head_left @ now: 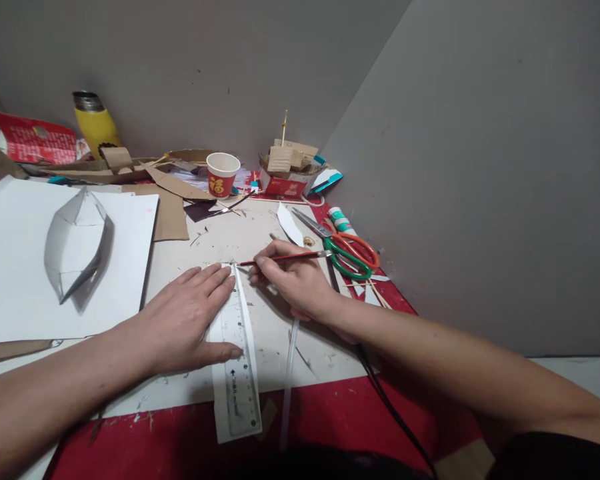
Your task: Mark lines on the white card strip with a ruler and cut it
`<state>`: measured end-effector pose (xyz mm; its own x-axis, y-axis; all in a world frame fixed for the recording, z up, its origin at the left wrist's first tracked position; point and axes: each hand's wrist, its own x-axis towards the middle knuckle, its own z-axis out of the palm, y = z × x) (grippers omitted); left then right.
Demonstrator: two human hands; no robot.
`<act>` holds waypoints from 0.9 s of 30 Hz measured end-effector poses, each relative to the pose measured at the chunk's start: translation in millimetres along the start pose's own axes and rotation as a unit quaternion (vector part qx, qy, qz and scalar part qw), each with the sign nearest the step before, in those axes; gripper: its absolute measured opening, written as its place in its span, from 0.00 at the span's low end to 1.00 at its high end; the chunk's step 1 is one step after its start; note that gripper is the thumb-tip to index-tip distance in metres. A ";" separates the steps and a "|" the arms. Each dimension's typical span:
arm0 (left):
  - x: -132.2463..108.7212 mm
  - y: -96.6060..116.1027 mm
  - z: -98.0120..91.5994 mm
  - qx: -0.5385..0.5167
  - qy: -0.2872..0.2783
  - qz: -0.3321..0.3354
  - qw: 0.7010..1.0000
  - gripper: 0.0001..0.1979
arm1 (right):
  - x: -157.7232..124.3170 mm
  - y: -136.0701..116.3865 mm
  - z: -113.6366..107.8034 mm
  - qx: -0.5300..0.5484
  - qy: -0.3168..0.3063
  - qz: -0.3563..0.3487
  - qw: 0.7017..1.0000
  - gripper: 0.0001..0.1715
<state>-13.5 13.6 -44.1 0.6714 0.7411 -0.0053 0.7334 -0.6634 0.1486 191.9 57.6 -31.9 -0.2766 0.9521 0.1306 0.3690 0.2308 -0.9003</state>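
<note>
My left hand (pixel 187 320) lies flat with fingers stretched out, pressing down a clear plastic ruler (pixel 241 373) and the white paper strip (pixel 221 420) beneath it. My right hand (pixel 293 280) is closed in a pinch on a thin red pencil (pixel 285 257). The pencil's tip touches the top end of the ruler, near my left fingertips. A narrow white strip (pixel 287 380) lies just right of the ruler on the pale cardboard work surface (pixel 230 233).
Green and orange scissors (pixel 347 253) and a glue stick (pixel 341 220) lie to the right by the grey wall. A folded white paper boat (pixel 75 243) rests on a white sheet at left. A red paper cup (pixel 223 173), cardboard scraps, a small cardboard boat (pixel 287 167) and a yellow flask (pixel 96 127) stand behind.
</note>
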 end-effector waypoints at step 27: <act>1.3 -0.3 -0.8 0.000 0.001 0.004 1.000 0.47 | 0.7 3.5 -5.7 -0.068 -0.075 -0.056 0.993 0.08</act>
<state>-12.9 14.8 -43.3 0.6776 0.7355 -0.0018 0.7275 -0.6698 0.1487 198.1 60.2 -32.6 -0.4481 0.8806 0.1541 0.4427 0.3683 -0.8175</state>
